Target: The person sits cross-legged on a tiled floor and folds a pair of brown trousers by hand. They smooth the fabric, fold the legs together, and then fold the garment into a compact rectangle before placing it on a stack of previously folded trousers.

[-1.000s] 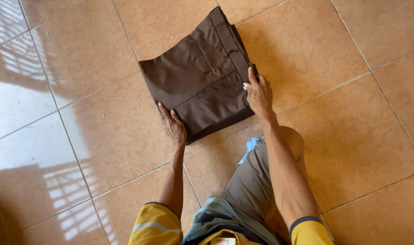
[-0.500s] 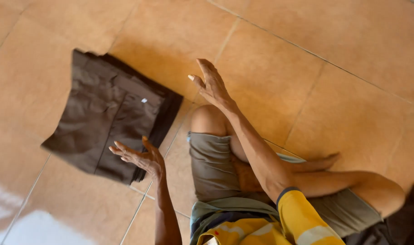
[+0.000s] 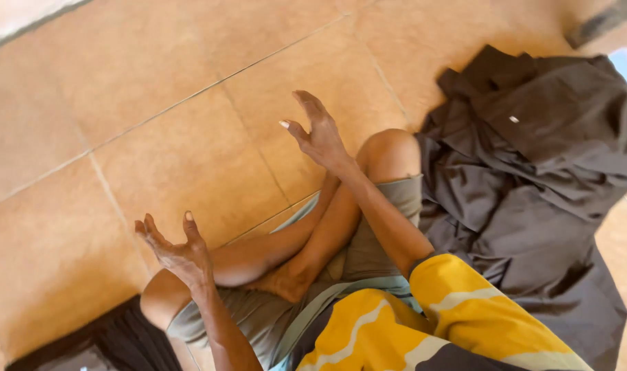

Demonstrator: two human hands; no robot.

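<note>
- The left hand (image 3: pixel 179 251) is raised at lower left, palm turned up and inward, fingers loosely curled and spread, its grip empty.
- The left forearm runs down from the wrist to the bottom edge of the frame.
- The right hand (image 3: pixel 318 132) is lifted higher at centre, fingers apart and slightly bent, thumb out, holding nothing.
- The right forearm slants down and right to a yellow sleeve, crossing above a bent bare knee.
- Legs are folded, seated cross-legged.

Both hands empty, fingers spread; left hand (image 3: pixel 178 251), right hand (image 3: pixel 318 132) above tiled floor (image 3: pixel 190 130).
</note>
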